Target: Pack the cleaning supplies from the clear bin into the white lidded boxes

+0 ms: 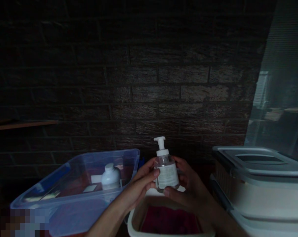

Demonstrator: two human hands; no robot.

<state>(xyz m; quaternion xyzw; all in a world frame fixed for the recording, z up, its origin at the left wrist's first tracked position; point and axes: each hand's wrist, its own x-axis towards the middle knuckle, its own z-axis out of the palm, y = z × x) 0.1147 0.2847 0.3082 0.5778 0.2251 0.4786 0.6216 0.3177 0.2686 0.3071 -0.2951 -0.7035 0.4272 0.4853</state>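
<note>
Both hands grip a clear pump bottle (168,176) with a white pump top and a white printed label. My left hand (145,177) wraps its left side, thumb lying on the label's edge. From the right, my right hand (185,181) closes round it, thumb near the base. The bottle stands nearly upright in the air, tilted slightly left, over the far rim of a white tub (132,223). Dark red material (168,220) lies inside that tub. To the left is a bluish see-through bin (77,210) holding a round white bottle (111,177) with a cap.
Lidded pale storage boxes (267,194) are stacked on the right. A dark brick wall (149,82) rises behind everything, with a glassy panel (282,82) at far right. A wooden shelf edge (25,125) juts in at left. The light is dim.
</note>
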